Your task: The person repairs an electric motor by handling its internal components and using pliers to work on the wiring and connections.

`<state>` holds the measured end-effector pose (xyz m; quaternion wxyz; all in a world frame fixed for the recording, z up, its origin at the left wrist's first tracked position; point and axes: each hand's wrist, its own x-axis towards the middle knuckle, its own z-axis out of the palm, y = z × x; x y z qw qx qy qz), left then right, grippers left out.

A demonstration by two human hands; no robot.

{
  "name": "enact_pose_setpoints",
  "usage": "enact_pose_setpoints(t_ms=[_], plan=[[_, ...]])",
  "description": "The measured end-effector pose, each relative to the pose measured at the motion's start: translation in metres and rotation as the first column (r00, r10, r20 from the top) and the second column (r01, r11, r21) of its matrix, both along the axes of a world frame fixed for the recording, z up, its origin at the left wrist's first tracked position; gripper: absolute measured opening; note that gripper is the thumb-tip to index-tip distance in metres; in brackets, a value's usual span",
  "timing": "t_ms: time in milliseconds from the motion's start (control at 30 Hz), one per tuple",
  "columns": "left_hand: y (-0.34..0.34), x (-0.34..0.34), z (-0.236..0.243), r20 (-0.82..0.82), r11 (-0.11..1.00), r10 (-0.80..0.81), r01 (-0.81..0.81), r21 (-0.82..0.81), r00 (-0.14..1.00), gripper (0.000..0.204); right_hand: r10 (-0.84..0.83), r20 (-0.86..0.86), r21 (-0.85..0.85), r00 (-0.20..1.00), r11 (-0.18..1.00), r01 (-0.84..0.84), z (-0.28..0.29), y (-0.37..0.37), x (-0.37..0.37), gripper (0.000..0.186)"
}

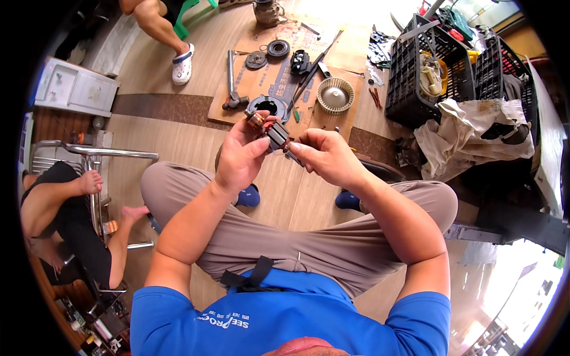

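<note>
A motor armature (277, 136) with a dark slotted core, copper-coloured parts and red winding ends is held up in front of me, above my lap. My left hand (242, 153) grips its copper end between thumb and fingers. At the other end, my right hand (328, 155) pinches the shaft, with its fingers curled. Just beyond my left hand, a round grey motor housing (267, 107) lies on the flattened cardboard (246, 83). Fingers cover part of the armature's copper end and shaft.
On the cardboard lie a hammer (232, 77), a finned blower wheel (335, 95), a dark disc (278, 49) and a black motor part (300, 62). Black crates (427, 71) and a cream cloth (475, 133) stand at right. Other people's legs (163, 26) show at left.
</note>
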<state>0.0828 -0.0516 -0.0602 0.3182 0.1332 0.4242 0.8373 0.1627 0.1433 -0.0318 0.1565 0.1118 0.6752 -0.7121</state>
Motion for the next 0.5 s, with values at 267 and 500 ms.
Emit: enact_pose_setpoints(t_ms=[267,500], plan=[[-0.002,0.002,-0.004,-0.201,0.999,-0.050,0.045,-0.029,0.978,0.062,0.017,0.131,-0.227,0.991,0.974,0.014,-0.014,0.006,-0.003,0.017],[-0.002,-0.002,-0.001,-0.180,0.994,-0.106,0.107,-0.001,0.978,0.061,-0.115,0.303,-0.363,0.946,0.904,0.226,-0.006,0.009,-0.006,0.012]])
